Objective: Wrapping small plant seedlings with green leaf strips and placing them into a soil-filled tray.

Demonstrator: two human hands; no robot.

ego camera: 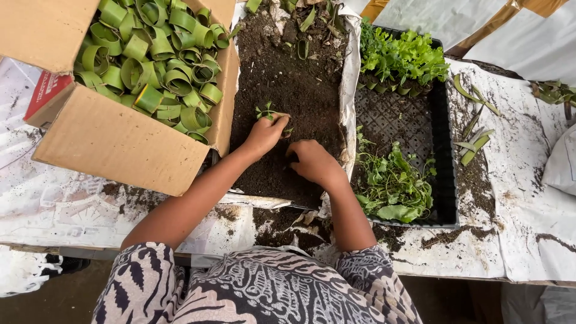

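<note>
My left hand (264, 135) pinches a small seedling (264, 111). My right hand (311, 162) digs soil (282, 78), grip hidden. Many leaf rings (153, 60) wait; few pots (393, 87) filled.

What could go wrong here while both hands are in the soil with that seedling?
1. The left hand pinches a small seedling; its thin stem could snap or bruise under a tight grip.
2. The right hand digs in the soil close by, so it might knock the seedling or bury its leaves.
3. The cardboard box of leaf rings tilts at the soil's edge; a nudge from the left arm could spill them.
</note>
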